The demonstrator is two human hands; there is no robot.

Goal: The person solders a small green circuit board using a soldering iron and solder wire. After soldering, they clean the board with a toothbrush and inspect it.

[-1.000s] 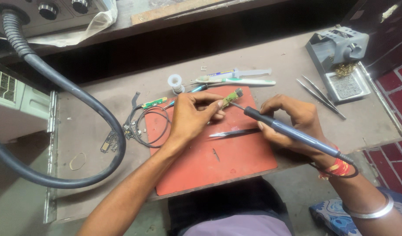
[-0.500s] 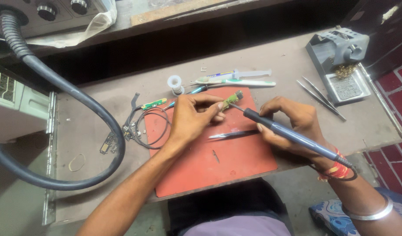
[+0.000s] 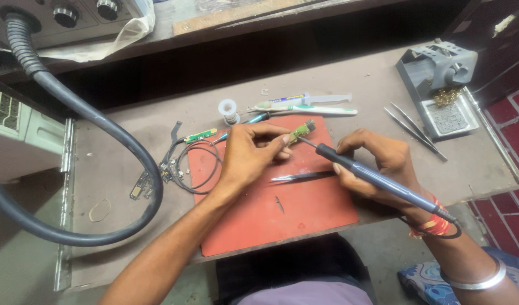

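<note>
- The small green circuit board [image 3: 300, 133] sits pinched at the fingertips of the left hand [image 3: 249, 155], lifted just off the red mat [image 3: 270, 220] near the mat's far edge — held up and tilted, it seems, so its end faces the iron.
- The left hand's thumb and fingers close narrowly on the board, the heel of the hand resting on the mat, likely for steadiness.
- The right hand [image 3: 378, 161] wraps a pen-style grip round the soldering iron [image 3: 378, 181], whose tip touches the board's near end; the handle runs back over the wrist toward the bench's near right edge.
- Tweezers [image 3: 301, 177] lie on the mat between the two hands, close by for a quick grab.
- Beyond the mat's far edge lie a toothbrush [image 3: 313, 109], a syringe [image 3: 310, 99] and a solder spool [image 3: 229, 109].
- At the bench's far right corner stands the iron stand [image 3: 440, 68], with two more tweezers [image 3: 414, 129] beside it.
- Loose cables and small parts [image 3: 180, 164] cluster off the mat's left edge, and a thick black hose [image 3: 101, 130] loops over the bench's left end.
</note>
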